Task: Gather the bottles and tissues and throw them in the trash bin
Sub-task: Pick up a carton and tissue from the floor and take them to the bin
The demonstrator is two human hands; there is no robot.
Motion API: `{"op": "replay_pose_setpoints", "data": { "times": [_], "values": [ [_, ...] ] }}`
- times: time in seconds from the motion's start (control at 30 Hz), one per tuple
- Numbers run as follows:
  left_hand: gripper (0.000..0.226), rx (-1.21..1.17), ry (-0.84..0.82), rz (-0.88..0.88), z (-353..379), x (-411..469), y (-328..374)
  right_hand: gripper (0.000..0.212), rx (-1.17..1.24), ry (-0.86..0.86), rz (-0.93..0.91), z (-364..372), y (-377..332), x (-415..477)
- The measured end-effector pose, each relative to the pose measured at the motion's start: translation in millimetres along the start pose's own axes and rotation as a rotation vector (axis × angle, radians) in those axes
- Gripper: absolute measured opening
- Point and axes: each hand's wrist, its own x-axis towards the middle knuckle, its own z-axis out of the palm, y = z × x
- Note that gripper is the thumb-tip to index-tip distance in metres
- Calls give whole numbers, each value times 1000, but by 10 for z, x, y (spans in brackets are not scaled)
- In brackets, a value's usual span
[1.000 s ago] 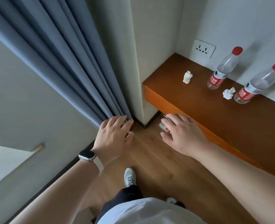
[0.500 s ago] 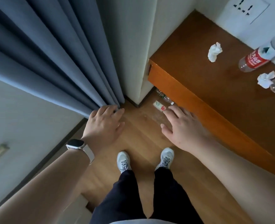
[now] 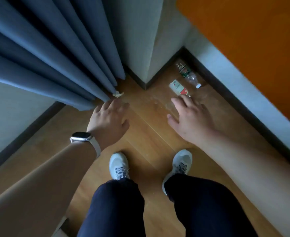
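Note:
Two clear plastic bottles lie on the wooden floor under the orange shelf. One has a red-and-white label [image 3: 178, 87]; the other, with a green label and white cap [image 3: 187, 74], lies by the baseboard. A crumpled tissue [image 3: 118, 94] sits at the foot of the blue curtain. My right hand [image 3: 190, 119] hovers with fingers spread, its fingertips just short of the red-labelled bottle. My left hand [image 3: 111, 117], with a watch on the wrist, is open just below the tissue and holds nothing.
The blue curtain [image 3: 47, 53] hangs at the left and the orange shelf [image 3: 251, 40] juts out at the upper right. A wall corner [image 3: 146, 48] stands between them. My two feet in pale trainers [image 3: 119, 165] stand on the floor below the hands.
The view has tilted down, so the shelf-top bottles and tissues have left the frame. Both hands have dropped lower toward the floor, and the second floor bottle and the tissue have come into sight.

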Motion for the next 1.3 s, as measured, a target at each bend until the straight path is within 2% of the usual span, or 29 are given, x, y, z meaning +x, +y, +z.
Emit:
{"op": "replay_pose_setpoints", "data": {
  "times": [0.27, 0.53, 0.7, 0.93, 1.1, 1.3],
  "values": [
    [58, 48, -37, -39, 1843, 1031, -671, 57, -96, -80, 31, 1873, 567, 953],
    [58, 92, -66, -77, 2922, 1887, -1173, 57, -154, -22, 82, 3074, 1017, 1606],
    [61, 33, 47, -151, 3303, 2245, -1448, 61, -179, 28, 149, 3335, 1387, 1788],
    [54, 11, 19, -195, 3540, 2388, -1462, 72, -209, 99, 219, 3392, 1761, 2057],
    [42, 16, -42, -221, 3578, 2448, -1357, 83, -96, 52, 364, 3475, 1971, 2272],
    [40, -9, 7, -130, 3554, 2400, -1240, 82, -20, 44, 396, 3599, 1969, 2292]
  ]
}}
